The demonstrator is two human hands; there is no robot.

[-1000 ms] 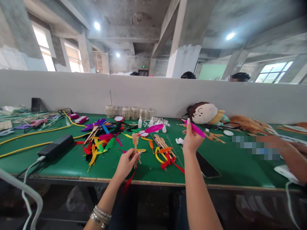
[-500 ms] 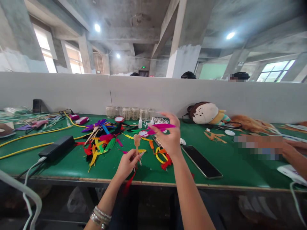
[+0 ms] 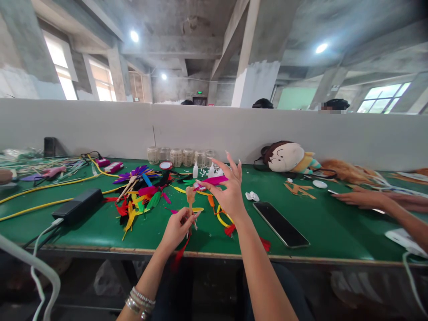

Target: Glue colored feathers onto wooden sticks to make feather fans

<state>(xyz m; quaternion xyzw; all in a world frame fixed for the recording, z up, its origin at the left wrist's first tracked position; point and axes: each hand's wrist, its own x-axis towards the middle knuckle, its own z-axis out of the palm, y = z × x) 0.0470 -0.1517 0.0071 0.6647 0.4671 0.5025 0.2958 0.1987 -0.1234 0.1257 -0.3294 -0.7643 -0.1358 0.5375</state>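
My left hand [image 3: 177, 227] is closed around a small wooden cutout [image 3: 190, 196]. My right hand [image 3: 230, 196] is open, fingers spread, thumb against a magenta feather [image 3: 214, 180]. Loose coloured feathers [image 3: 147, 200] lie just left, a phone [image 3: 281, 224] right, and glass jars [image 3: 176, 157] stand beyond on the green workbench [image 3: 317, 236].

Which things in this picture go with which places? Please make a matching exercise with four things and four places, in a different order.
Things:
1. wooden figure on a stick
2. pink feather
3. black smartphone
4. plush doll

Places:
A. lying against the white partition
B. held in the left hand
C. touching the right hand
D. lying flat on the green table

Right pairs: 1-B, 2-C, 3-D, 4-A
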